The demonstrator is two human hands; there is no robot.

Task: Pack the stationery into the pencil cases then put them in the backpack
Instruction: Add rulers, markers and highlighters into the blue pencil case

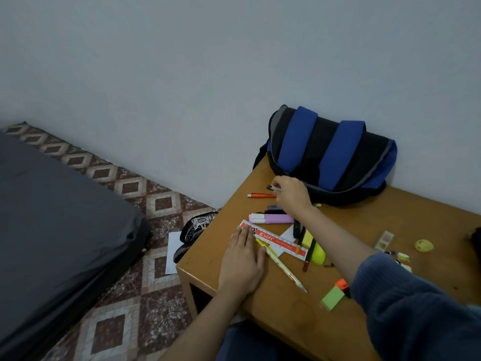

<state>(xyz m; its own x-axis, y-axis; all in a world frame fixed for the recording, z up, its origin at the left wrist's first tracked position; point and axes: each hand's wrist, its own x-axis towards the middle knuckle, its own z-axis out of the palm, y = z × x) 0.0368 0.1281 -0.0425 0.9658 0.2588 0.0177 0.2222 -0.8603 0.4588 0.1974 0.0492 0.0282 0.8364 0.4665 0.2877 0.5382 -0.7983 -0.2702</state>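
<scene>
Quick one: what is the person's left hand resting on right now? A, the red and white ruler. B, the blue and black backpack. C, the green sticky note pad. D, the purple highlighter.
A: the left hand lies flat with its fingertips on one end of the red and white plastic ruler, while the right hand pinches a grey pen.

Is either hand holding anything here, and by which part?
The right hand pinches a slim pen just behind its dark end. The left hand lies flat, fingertips on the ruler, gripping nothing.
</scene>
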